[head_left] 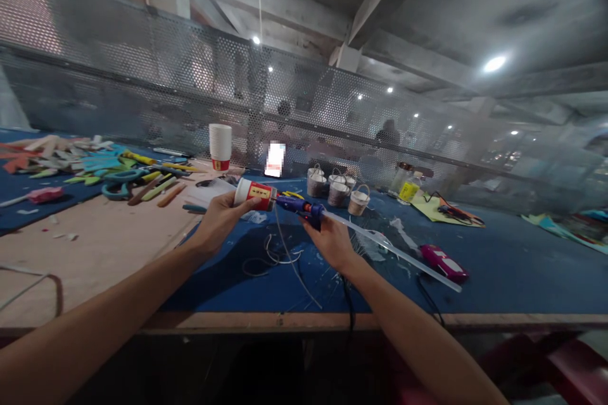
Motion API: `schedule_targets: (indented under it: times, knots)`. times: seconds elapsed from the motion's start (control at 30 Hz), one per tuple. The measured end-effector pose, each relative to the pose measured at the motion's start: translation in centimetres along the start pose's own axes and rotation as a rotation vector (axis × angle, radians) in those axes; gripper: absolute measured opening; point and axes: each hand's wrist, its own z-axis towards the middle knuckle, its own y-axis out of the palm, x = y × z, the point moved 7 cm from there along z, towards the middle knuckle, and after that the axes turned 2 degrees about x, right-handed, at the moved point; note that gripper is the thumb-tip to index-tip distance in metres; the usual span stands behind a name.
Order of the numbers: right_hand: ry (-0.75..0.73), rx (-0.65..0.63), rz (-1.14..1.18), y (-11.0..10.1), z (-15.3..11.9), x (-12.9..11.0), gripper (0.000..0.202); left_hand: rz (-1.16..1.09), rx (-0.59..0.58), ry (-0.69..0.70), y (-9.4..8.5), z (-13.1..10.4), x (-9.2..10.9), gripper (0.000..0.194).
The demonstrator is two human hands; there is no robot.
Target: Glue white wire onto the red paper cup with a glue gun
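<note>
A white paper cup with a red and gold band (257,195) lies on its side in my left hand (224,215), whose fingers wrap round it. My right hand (331,239) grips a blue glue gun (295,204), its nozzle pointing left at the cup's banded end. Whether the nozzle touches the cup is too small to tell. A long clear glue stick (394,250) sticks out of the gun's back toward the lower right. A thin pale cord (289,253) hangs from near the cup down onto the blue table (223,285).
Small handled buckets (338,193) stand behind the gun. Stacked cups (220,142) and a lit phone (274,160) are at the back. Scissors (121,185) and coloured scraps (102,158) lie left; bottles (409,188) and a magenta device (443,262) are right.
</note>
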Motion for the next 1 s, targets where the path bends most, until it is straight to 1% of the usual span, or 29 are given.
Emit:
schedule_targets:
  times: [0.3, 0.6, 0.8, 1.0]
  knots:
    - [0.011, -0.013, -0.005, 0.2, 0.0, 0.3, 0.033, -0.003, 0.009, -0.024, -0.3, 0.3, -1.0, 0.027]
    - [0.026, -0.054, -0.003, 0.2, 0.1, 0.1, 0.034, 0.021, -0.009, -0.009, -0.2, 0.3, -0.7, 0.027]
    - [0.04, -0.06, 0.005, 0.4, 0.0, 0.4, 0.037, 0.009, -0.011, -0.044, 0.0, 0.1, -0.8, 0.023]
    - [0.047, -0.045, -0.009, 0.4, 0.0, 0.7, 0.041, 0.025, -0.003, -0.012, -0.1, 0.3, -0.7, 0.023]
